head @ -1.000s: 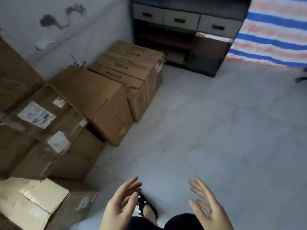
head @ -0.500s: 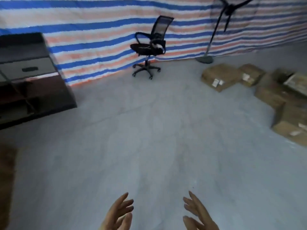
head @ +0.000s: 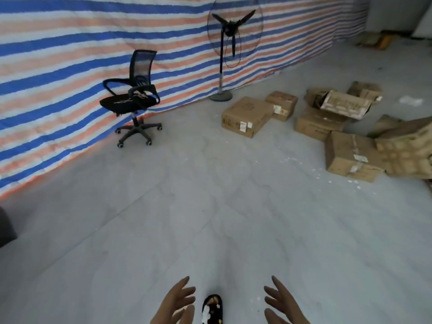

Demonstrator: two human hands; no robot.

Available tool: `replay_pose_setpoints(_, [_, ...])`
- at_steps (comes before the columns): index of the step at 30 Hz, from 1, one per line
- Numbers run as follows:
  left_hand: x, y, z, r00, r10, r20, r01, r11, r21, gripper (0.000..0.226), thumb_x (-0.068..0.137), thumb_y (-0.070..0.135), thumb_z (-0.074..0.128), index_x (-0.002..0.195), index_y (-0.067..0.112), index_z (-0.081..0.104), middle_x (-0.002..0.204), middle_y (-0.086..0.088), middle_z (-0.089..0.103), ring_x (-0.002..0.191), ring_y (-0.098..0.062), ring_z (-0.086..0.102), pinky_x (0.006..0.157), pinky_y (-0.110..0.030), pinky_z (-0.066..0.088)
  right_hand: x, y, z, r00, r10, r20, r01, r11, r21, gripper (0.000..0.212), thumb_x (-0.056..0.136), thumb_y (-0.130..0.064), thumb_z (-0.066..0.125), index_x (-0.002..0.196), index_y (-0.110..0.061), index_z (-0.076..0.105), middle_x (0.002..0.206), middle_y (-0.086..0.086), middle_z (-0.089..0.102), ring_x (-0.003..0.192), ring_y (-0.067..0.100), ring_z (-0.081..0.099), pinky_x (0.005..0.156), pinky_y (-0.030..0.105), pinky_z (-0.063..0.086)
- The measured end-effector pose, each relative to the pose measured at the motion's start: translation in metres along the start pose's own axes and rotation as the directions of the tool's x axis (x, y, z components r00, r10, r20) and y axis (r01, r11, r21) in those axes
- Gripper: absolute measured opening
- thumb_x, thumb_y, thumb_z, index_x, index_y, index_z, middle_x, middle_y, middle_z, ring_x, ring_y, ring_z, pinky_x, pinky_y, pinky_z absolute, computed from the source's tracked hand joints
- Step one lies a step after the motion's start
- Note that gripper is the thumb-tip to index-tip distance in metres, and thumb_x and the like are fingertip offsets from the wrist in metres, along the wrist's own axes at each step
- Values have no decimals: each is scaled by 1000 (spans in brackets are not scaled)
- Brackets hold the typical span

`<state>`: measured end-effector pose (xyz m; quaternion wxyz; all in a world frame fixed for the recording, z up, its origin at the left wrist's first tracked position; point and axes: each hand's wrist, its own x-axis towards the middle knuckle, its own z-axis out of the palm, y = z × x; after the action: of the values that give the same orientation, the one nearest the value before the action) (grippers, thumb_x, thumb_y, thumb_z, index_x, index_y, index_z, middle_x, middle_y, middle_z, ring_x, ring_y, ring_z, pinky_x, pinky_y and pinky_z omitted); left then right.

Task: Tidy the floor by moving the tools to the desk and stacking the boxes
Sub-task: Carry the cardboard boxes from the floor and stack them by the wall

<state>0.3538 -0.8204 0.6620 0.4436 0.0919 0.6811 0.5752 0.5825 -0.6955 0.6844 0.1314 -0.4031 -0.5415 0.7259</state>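
Several cardboard boxes lie scattered on the grey floor at the right. The nearest sealed box [head: 350,156] has white labels. A flat box [head: 246,116] sits farther left, with a smaller box [head: 281,105] behind it. A torn open box [head: 346,104] rests on another. Crumpled cardboard [head: 406,157] lies at the far right. My left hand [head: 176,305] and my right hand [head: 280,305] hang at the bottom edge, fingers spread, holding nothing, far from the boxes. No tools or desk are in view.
A black office chair [head: 131,99] stands by the striped tarp wall [head: 58,54]. A standing fan [head: 230,26] stands beside the boxes. A dark object [head: 5,226] shows at the left edge. My slippered foot [head: 212,308] is between my hands. White scraps dot the floor.
My view has swung right, from stacked boxes and a dark desk to the chair, fan and scattered boxes, which now look nearer. Both hands stay open and empty.
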Motion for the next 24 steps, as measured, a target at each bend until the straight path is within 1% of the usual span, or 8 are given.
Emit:
replay_pose_setpoints(3, [57,47,18,981,116,155,-146,969,200,40,89,-13,43,108,20,55,100,-1,65,85,-12,68,71,-13,49,52,-41,-7,989,29,-143,-39,997,-67,119,10,-86,67,116,-43,37,118,-18,50,104,-3,54,87,19,43])
replay_pose_setpoints(8, [125,110,67,935,155,319,-259,913,315,39,78,0,58,105,27,56,95,4,70,82,0,67,72,-6,47,107,-85,-28,964,65,-258,-69,998,-5,120,1,-84,67,111,-43,38,112,-11,53,96,-2,56,71,13,48])
replay_pose_setpoints(10, [155,129,84,926,58,373,-181,935,304,43,64,20,58,106,24,55,101,3,66,83,-4,68,71,-8,48,127,-102,-34,952,82,-296,-88,996,-6,115,13,-77,77,115,-43,37,110,-15,52,95,-1,57,74,16,46])
replay_pose_setpoints(11, [171,138,89,919,-7,394,-120,948,296,47,58,26,56,105,22,54,100,1,64,83,-11,68,68,-9,48,137,-108,-38,951,71,-302,-75,997,0,103,33,-58,88,122,-40,39,111,-15,53,94,-1,59,76,17,44])
replay_pose_setpoints(13, [204,151,100,907,-112,406,-18,953,303,47,56,25,54,103,18,53,96,-2,62,85,-16,63,62,-9,48,160,-113,-52,913,33,-406,-26,999,25,63,77,-10,73,128,-32,43,114,-7,57,87,-8,63,76,16,44])
replay_pose_setpoints(14, [221,157,106,903,-120,412,-14,951,308,45,59,23,50,104,18,52,97,-2,62,88,-15,62,61,-8,47,174,-115,-61,898,22,-439,-16,1000,17,54,84,-2,62,124,-35,46,115,-4,59,82,-13,62,74,13,46])
replay_pose_setpoints(19, [301,185,146,917,-29,399,-95,953,288,24,81,7,54,104,14,55,96,-9,62,80,-15,66,57,-7,47,268,-146,-105,841,-66,-537,26,996,-82,70,85,-2,60,104,-69,51,104,-18,68,89,-13,60,69,0,44])
replay_pose_setpoints(24, [373,227,211,944,223,244,-293,906,305,47,82,-13,55,103,29,60,97,1,70,78,0,68,67,-4,47,362,-205,-169,815,-188,-548,86,975,-205,82,84,-1,61,88,-81,43,97,-40,60,87,-10,62,69,1,44])
